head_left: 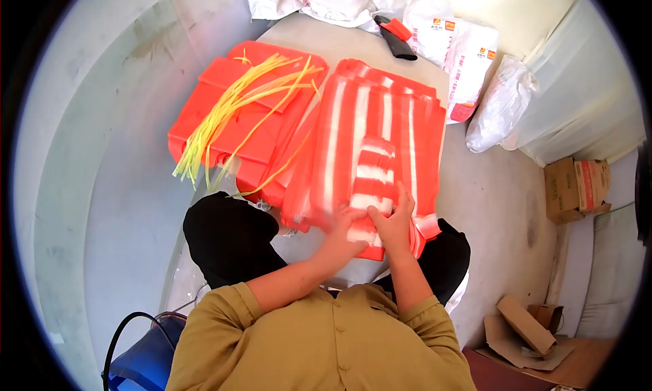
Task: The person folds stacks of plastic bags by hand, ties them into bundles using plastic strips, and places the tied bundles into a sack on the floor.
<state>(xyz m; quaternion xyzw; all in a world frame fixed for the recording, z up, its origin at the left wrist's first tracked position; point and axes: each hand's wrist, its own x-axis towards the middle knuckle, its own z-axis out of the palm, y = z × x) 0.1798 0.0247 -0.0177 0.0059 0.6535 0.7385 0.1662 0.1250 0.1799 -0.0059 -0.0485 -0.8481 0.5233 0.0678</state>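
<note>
A narrow folded bundle of red-and-white striped plastic (375, 161) lies lengthwise on top of a wider pile of striped plastic sheets (333, 129). My left hand (341, 236), slightly blurred, grips the near left side of the bundle. On its right edge, my right hand (394, 221) has its thumb on top and its fingers along the side. Both hands close around the near end, and part of the plastic is hidden beneath them. Left of the pile, yellow plastic strips (234, 109) lie loose across a stack of plain red plastic (210, 85).
White printed sacks (468, 58) line the table's far edge (299, 34), near a black object with a red part (397, 38). Cardboard boxes (577, 187) and flattened cardboard (523, 333) are at the right. A blue item (146, 357) stands at lower left.
</note>
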